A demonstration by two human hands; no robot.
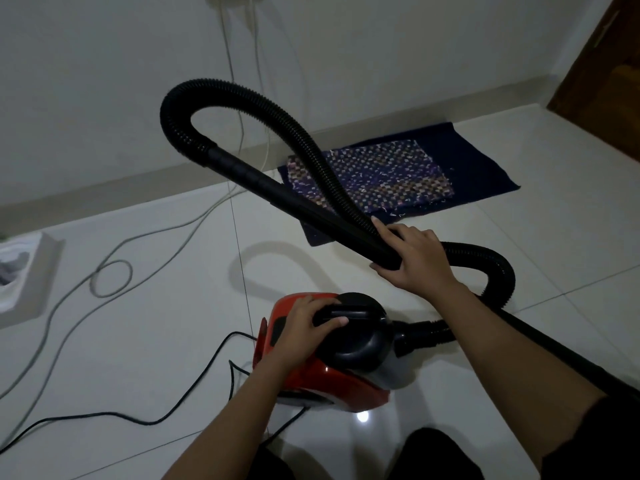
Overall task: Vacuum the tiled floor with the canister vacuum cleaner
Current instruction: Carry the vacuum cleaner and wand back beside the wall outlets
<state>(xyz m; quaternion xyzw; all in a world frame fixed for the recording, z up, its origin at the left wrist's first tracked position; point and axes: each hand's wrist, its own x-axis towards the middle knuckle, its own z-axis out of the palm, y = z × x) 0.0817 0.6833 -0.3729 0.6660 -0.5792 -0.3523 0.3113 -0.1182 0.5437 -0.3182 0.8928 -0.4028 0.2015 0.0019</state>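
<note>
Head view: left hand [304, 323] gripping vacuum [332, 358] handle, right hand [412, 258] clasping wand [294, 195]; hose [277, 109] looped above floor [138, 358].

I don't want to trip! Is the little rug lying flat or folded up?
Flat. The rug lies spread on the tiled floor by the wall, with the black hose crossing over it.

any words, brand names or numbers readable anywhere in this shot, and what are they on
None can be read.
Red vacuum canister: no legible brand or label; the left hand covers part of its top.
Black hose and wand, held by the right hand: plain, no text.
Patterned mat: woven checks only, no lettering.
</note>
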